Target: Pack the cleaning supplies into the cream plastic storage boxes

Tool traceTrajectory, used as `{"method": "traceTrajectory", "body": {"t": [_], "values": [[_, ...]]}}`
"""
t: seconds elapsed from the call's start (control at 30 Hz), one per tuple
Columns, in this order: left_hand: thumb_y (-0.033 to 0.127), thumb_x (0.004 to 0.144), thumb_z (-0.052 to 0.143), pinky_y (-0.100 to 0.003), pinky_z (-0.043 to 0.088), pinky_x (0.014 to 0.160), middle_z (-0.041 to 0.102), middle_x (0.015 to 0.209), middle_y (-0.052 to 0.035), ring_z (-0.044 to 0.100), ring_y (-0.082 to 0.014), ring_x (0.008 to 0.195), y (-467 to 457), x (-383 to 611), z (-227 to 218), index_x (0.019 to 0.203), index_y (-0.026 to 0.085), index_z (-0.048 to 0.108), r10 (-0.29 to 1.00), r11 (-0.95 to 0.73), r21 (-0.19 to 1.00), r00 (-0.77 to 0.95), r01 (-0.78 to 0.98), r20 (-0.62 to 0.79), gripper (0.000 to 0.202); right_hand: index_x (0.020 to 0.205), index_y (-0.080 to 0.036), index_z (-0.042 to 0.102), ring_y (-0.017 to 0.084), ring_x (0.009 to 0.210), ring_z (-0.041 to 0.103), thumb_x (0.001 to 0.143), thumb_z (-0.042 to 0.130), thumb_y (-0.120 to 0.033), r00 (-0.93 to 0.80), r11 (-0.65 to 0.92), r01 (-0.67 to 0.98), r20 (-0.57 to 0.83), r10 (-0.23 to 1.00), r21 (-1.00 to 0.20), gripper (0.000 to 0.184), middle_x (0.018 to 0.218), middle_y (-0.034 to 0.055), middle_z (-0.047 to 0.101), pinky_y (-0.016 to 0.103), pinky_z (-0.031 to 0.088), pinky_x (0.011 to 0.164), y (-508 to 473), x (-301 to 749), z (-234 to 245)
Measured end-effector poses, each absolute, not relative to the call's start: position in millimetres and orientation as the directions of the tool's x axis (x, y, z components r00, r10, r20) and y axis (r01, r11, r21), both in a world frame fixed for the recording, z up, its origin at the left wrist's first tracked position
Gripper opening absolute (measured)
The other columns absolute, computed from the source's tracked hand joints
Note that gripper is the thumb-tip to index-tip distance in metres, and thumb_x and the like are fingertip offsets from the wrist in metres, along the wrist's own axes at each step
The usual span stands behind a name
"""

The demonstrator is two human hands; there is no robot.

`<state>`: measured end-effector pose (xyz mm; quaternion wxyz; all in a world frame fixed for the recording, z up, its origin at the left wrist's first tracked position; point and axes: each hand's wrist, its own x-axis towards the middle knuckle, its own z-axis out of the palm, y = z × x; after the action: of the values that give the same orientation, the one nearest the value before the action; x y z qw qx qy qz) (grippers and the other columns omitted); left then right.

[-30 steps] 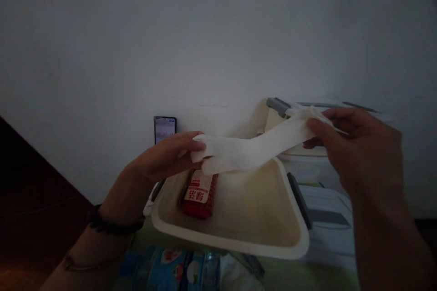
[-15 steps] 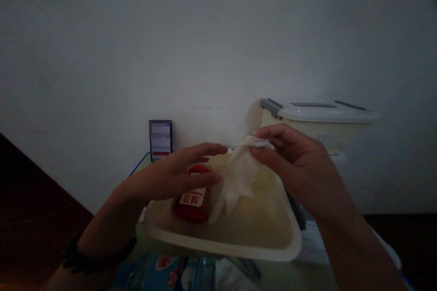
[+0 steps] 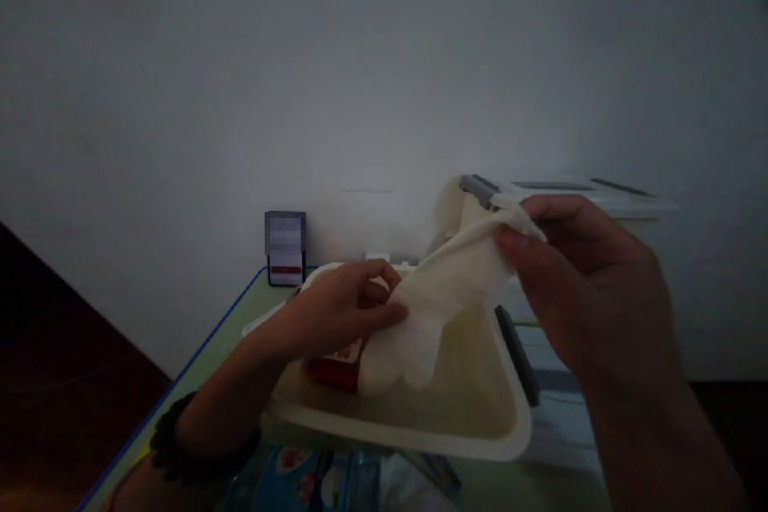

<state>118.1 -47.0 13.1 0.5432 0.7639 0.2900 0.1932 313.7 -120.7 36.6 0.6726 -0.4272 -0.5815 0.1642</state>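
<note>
A thin white tissue (image 3: 432, 296) is stretched between my two hands above a white plastic basin (image 3: 456, 444). My right hand (image 3: 588, 272) pinches its upper right end between thumb and fingers. At the tissue's left edge, my left hand (image 3: 342, 304) has thumb and forefinger closed on it; a dark beaded band (image 3: 198, 448) circles that wrist. Inside the basin, under my left hand, lies a red package with a pale label (image 3: 336, 372), partly covered by the hand and the tissue. The tissue's lower part hangs down inside the basin beside the package.
A phone (image 3: 286, 250) stands upright against the wall at the back left of the green table (image 3: 231, 320). Behind my right hand is a lidded storage box (image 3: 540, 196) with grey latches. A blue-labelled bottle (image 3: 306, 484) lies at the near edge.
My right hand has moved right and slightly up, pulling the tissue out wider. My left hand has gone from spread fingers to a pinch on the tissue's left edge.
</note>
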Motion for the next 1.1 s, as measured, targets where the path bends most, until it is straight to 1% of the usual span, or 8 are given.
{"method": "traceTrajectory", "body": {"t": [0.13,0.27,0.47,0.57,0.77,0.87,0.97,1.1], "values": [[0.032,0.080,0.061,-0.020,0.042,0.048,0.064,0.065,0.0013,0.059,-0.0111,0.054,-44.3,119.7,15.2,0.083,0.016,0.051,0.793,-0.123,0.979,0.609,0.165,-0.003,0.019,0.086,-0.028,0.062,0.010,0.079,0.062,0.079,0.064,-0.013,-0.058,0.645,0.385,0.681,0.730,-0.660,0.016,0.083,-0.0055,0.066,0.021,0.051,0.071,-125.9,312.6,37.1],[0.028,0.075,0.065,-0.015,0.037,0.042,0.056,0.052,0.0065,0.052,-0.0065,0.044,-40.6,121.5,16.4,0.075,0.016,0.051,0.871,-0.060,0.998,0.490,0.015,0.045,0.018,0.088,-0.022,0.062,0.008,0.084,0.062,0.075,0.065,-0.006,-0.416,0.683,0.505,0.544,0.729,-0.528,0.021,0.088,-0.0051,0.067,0.019,0.047,0.079,-127.2,306.2,37.0],[0.027,0.070,0.068,-0.017,0.045,0.049,0.061,0.057,0.0049,0.055,-0.0072,0.049,-37.2,118.5,18.9,0.075,0.015,0.055,0.890,-0.007,0.991,0.451,-0.130,0.066,0.019,0.094,-0.018,0.064,0.009,0.098,0.059,0.078,0.068,-0.015,-0.630,0.719,0.539,0.357,0.690,-0.438,0.016,0.099,-0.0014,0.068,0.019,0.043,0.089,-126.7,302.1,36.0],[0.026,0.072,0.067,-0.018,0.047,0.051,0.065,0.060,0.0037,0.059,-0.0080,0.051,-37.5,115.6,19.8,0.077,0.014,0.058,0.865,-0.036,0.989,0.491,-0.142,0.102,0.016,0.099,-0.023,0.062,0.010,0.098,0.059,0.078,0.070,-0.034,-0.603,0.679,0.594,0.321,0.730,-0.431,0.025,0.102,-0.0035,0.067,0.021,0.043,0.088,-125.9,306.2,35.7],[0.022,0.074,0.067,-0.017,0.044,0.050,0.066,0.063,0.0036,0.058,-0.0080,0.053,-40.4,110.8,21.2,0.079,0.015,0.061,0.807,-0.123,0.989,0.572,-0.081,0.147,0.011,0.109,-0.022,0.053,0.013,0.081,0.057,0.079,0.066,-0.042,-0.086,0.442,0.732,0.573,0.815,-0.519,0.038,0.100,0.0015,0.060,0.025,0.047,0.068,-114.9,302.8,24.3],[0.021,0.075,0.067,-0.019,0.045,0.056,0.066,0.068,0.0021,0.060,-0.0090,0.060,-43.9,109.7,22.7,0.079,0.015,0.062,0.775,-0.205,0.977,0.602,-0.053,0.195,0.009,0.113,-0.023,0.054,0.013,0.078,0.057,0.078,0.066,-0.045,-0.101,0.425,0.706,0.513,0.852,-0.567,0.043,0.101,0.0017,0.061,0.025,0.047,0.063,-109.6,299.0,20.1],[0.021,0.077,0.067,-0.021,0.046,0.060,0.065,0.070,0.0010,0.060,-0.0103,0.065,-46.9,108.5,24.6,0.081,0.015,0.063,0.747,-0.297,0.955,0.620,-0.008,0.238,0.008,0.093,-0.024,0.064,0.011,0.064,0.053,0.083,0.060,-0.043,-0.151,0.437,0.704,0.482,0.863,-0.560,0.021,0.078,-0.0022,0.063,0.025,0.042,0.056,-108.2,298.5,21.9],[0.023,0.078,0.067,-0.020,0.046,0.061,0.064,0.072,0.0017,0.059,-0.0098,0.067,-49.3,106.3,29.0,0.083,0.016,0.063,0.740,-0.315,0.949,0.625,-0.007,0.250,0.009,0.081,-0.023,0.065,0.011,0.061,0.053,0.084,0.060,-0.040,-0.115,0.433,0.679,0.497,0.860,-0.593,0.018,0.068,-0.0031,0.062,0.025,0.040,0.055,-109.5,301.0,26.0]]}}
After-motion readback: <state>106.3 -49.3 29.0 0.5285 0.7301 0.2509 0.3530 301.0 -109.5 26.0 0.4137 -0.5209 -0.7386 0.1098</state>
